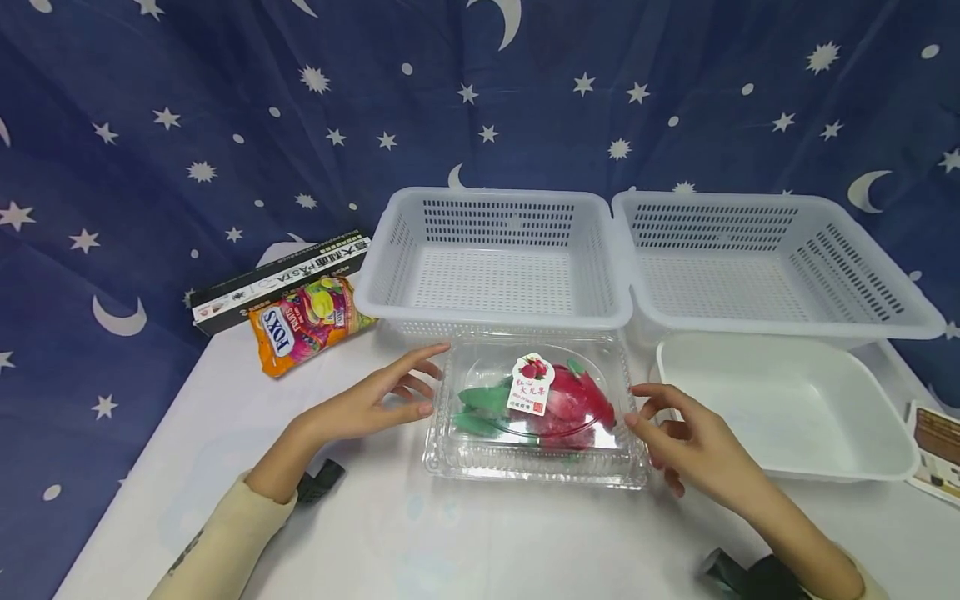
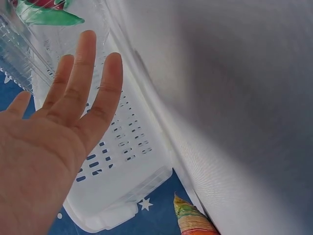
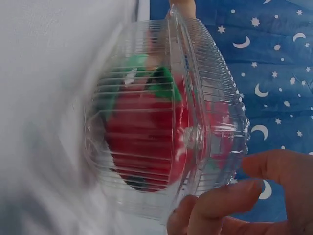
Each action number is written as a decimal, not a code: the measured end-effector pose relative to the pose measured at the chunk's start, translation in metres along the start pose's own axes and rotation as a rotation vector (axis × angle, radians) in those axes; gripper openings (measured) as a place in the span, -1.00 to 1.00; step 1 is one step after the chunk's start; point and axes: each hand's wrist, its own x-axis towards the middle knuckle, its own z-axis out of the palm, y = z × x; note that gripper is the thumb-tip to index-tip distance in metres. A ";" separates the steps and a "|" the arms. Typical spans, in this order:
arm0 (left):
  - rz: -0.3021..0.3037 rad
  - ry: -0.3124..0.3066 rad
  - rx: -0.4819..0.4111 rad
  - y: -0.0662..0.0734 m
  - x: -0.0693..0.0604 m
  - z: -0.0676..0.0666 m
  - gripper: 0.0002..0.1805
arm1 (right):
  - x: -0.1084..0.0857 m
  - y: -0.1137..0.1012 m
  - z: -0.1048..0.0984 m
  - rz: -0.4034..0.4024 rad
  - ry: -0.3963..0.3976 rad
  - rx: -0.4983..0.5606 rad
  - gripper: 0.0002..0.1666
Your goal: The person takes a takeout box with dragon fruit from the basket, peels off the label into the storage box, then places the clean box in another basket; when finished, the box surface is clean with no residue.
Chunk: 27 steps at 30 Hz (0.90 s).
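Note:
A clear plastic clamshell box (image 1: 480, 463) with a fruit label (image 1: 531, 385) sits on the table, its lid down over the base. Inside lies a red and green dragon fruit (image 3: 142, 132), apparently a soft imitation. My left hand (image 1: 367, 406) is at the box's left side, fingers spread and fairly straight; in the left wrist view the palm shows with nothing in it. At the right side, the fingers of my right hand (image 1: 693, 446) are loosely bent beside the rim. Its fingertips (image 3: 252, 188) are at the box edge; light contact is hard to tell.
Two white perforated baskets (image 1: 495, 318) (image 1: 795, 327) stand behind the box. A white tub (image 1: 787, 417) is at the right, near a printed packet (image 1: 937, 450). At the left lie an orange Foxs candy bag (image 1: 307, 325) and a black pasta box (image 1: 277, 279).

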 end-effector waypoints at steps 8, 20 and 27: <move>-0.038 -0.036 -0.004 0.002 0.003 0.000 -0.18 | 0.002 -0.002 -0.002 -0.281 0.223 -0.248 -0.72; -0.066 -0.035 0.023 0.005 0.009 0.000 -0.22 | 0.026 -0.033 -0.005 -0.496 0.173 -0.359 -0.76; -0.071 -0.036 0.048 0.008 0.012 0.002 -0.17 | 0.042 -0.046 0.002 -0.524 0.074 -0.343 -0.78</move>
